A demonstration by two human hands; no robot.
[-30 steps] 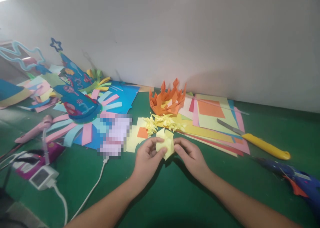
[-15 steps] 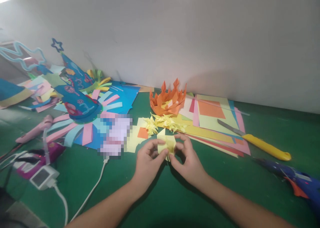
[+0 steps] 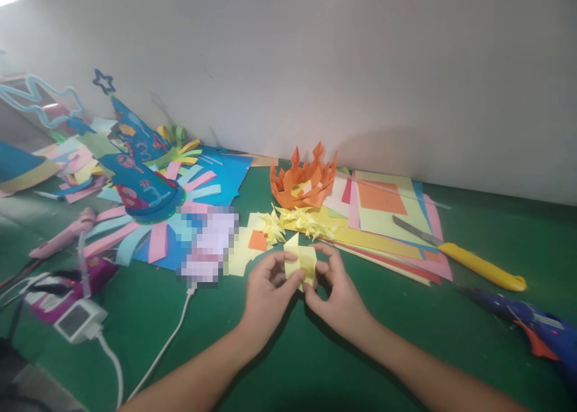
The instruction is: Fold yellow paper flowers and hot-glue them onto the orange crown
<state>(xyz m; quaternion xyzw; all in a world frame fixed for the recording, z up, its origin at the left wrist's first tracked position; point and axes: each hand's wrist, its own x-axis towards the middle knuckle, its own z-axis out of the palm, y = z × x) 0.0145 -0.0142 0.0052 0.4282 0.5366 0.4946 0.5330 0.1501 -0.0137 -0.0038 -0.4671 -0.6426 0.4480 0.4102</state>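
Note:
Between my two hands is a small folded piece of pale yellow paper [image 3: 307, 260], with a pointed flap standing up at its top. My left hand [image 3: 269, 287] pinches its left side, thumb pressed on the front face. On the other side, my right hand [image 3: 337, 284] grips the right edge and lower corner with thumb and fingers. Just behind my hands lie several yellow folded paper pieces [image 3: 300, 219] with spiky points. Farther back stands an orange folded-paper crown [image 3: 301, 186] with scraps inside.
Blue cone hats [image 3: 139, 180] with paper strips stand at left, near a power strip [image 3: 67, 292] and cables. A pixelated object [image 3: 210, 243] lies left of my hands. At right are stacked coloured papers [image 3: 387, 201], a yellow-handled knife [image 3: 482, 266] and a blue glue gun [image 3: 527, 322].
The folded paper's lower part shifts slightly between my fingers, and the split ends below it are now less visible. Both hands stay nearly in place.

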